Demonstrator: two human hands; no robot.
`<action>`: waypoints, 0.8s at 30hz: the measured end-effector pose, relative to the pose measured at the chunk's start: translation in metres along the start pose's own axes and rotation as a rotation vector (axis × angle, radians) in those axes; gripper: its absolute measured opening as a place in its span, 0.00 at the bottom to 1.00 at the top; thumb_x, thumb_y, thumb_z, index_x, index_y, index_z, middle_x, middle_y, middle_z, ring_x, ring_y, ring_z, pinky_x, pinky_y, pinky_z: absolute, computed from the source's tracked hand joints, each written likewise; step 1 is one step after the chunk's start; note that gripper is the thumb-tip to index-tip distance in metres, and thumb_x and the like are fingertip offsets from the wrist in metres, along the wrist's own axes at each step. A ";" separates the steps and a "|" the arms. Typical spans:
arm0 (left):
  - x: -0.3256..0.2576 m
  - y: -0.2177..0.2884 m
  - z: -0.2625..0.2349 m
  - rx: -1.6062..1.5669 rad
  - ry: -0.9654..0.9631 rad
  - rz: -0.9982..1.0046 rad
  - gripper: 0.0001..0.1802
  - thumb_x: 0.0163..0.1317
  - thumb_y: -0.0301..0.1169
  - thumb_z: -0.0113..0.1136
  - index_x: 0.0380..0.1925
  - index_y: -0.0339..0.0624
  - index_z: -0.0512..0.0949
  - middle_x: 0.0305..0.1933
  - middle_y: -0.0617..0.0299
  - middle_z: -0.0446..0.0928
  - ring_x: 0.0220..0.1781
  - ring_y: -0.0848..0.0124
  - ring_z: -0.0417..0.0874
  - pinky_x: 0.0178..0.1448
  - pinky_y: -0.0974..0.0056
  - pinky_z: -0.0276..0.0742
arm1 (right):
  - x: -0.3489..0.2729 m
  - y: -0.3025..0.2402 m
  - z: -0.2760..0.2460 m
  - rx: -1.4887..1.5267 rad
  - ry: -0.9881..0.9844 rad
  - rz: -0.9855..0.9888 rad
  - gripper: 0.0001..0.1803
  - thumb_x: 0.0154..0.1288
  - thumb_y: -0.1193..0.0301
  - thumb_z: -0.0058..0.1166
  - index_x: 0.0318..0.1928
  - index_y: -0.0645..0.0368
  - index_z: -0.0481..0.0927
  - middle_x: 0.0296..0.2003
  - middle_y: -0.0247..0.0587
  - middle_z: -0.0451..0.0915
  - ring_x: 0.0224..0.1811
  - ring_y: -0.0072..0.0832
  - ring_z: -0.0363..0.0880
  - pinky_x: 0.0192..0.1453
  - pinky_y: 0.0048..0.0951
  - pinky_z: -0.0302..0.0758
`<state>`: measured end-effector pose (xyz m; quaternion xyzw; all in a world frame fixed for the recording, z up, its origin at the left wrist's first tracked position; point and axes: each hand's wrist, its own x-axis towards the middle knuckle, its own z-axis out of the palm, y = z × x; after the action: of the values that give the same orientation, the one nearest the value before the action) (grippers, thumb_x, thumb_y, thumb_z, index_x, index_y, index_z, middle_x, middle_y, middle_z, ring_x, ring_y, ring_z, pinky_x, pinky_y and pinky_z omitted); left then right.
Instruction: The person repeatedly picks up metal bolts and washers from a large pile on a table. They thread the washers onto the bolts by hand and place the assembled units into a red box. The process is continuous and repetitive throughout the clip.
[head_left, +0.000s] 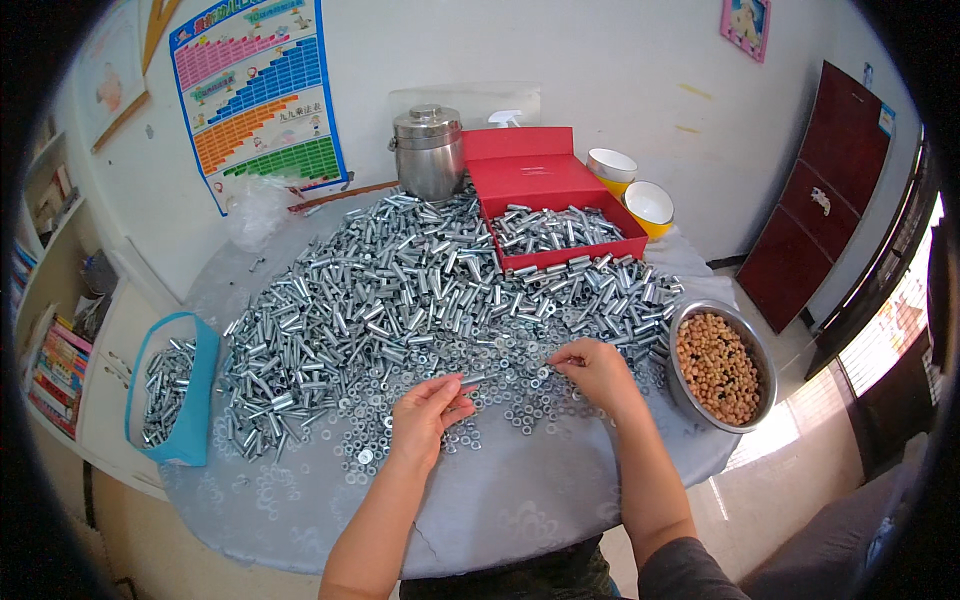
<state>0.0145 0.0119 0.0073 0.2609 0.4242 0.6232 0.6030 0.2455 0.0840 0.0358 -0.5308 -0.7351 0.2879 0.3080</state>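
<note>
"If we start at the left edge of the bench [480,510], what comes first?"

"A blue basket [203,405] with metal pieces inside. To its right, a broad heap of metal sleeves [330,300] spreads from near that edge toward the far one."

"And the left hand?"

"The left hand [424,413] comes in over the near edge, thumb and forefinger pinched on a single slim tube [478,379]. It's held about level, above loose washers [524,416] scattered between the heap and the near edge."

"What's further right?"

"Toward the far edge, a red box [528,182] with its lid up and more sleeves in it. Nearer us, the right hand [597,372] is over the washers, fingertips bent in close; I can't tell whether they meet or grip a washer. The two hands are apart. Last, by the right edge, a steel bowl [766,396] of small tan and dark pieces."

"So which step would you call it?"

"My guess: picking up a washer to go with the tube. The next move would then call for a steady left pinch while the right lines the washer up with the tube's end."
</note>
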 end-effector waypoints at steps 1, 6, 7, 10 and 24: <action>0.000 0.000 -0.002 -0.002 -0.003 -0.002 0.12 0.58 0.26 0.54 0.41 0.31 0.74 0.35 0.52 0.77 0.29 0.72 0.79 0.37 0.68 0.80 | 0.000 0.001 -0.002 -0.057 0.012 0.003 0.08 0.48 0.76 0.56 0.33 0.59 0.81 0.28 0.41 0.79 0.30 0.29 0.77 0.35 0.26 0.72; 0.000 0.000 -0.001 0.021 0.021 -0.011 0.12 0.58 0.26 0.54 0.41 0.31 0.73 0.35 0.52 0.77 0.29 0.73 0.78 0.37 0.69 0.80 | -0.002 0.007 -0.012 -0.173 -0.071 0.057 0.08 0.47 0.71 0.56 0.32 0.56 0.81 0.28 0.43 0.79 0.32 0.36 0.78 0.37 0.31 0.73; 0.000 0.000 0.000 0.024 0.020 -0.013 0.12 0.58 0.26 0.54 0.41 0.31 0.73 0.35 0.52 0.77 0.29 0.73 0.78 0.37 0.69 0.80 | -0.002 0.009 -0.011 -0.184 -0.099 0.045 0.09 0.47 0.71 0.56 0.32 0.56 0.81 0.29 0.42 0.79 0.32 0.36 0.78 0.37 0.32 0.73; 0.000 0.000 0.001 0.026 0.015 -0.014 0.12 0.58 0.26 0.53 0.40 0.31 0.74 0.35 0.52 0.77 0.30 0.73 0.78 0.37 0.69 0.80 | 0.001 0.011 -0.002 -0.205 -0.135 -0.022 0.10 0.47 0.71 0.57 0.33 0.57 0.80 0.30 0.42 0.79 0.33 0.36 0.78 0.37 0.32 0.73; 0.001 -0.003 -0.002 0.026 -0.004 -0.027 0.11 0.57 0.26 0.54 0.39 0.32 0.74 0.35 0.51 0.77 0.30 0.73 0.79 0.36 0.69 0.80 | 0.002 -0.001 0.018 -0.070 -0.101 -0.016 0.09 0.47 0.71 0.61 0.29 0.60 0.79 0.25 0.38 0.78 0.27 0.26 0.76 0.32 0.25 0.71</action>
<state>0.0142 0.0118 0.0038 0.2643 0.4343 0.6090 0.6089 0.2306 0.0842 0.0250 -0.5201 -0.7636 0.2858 0.2542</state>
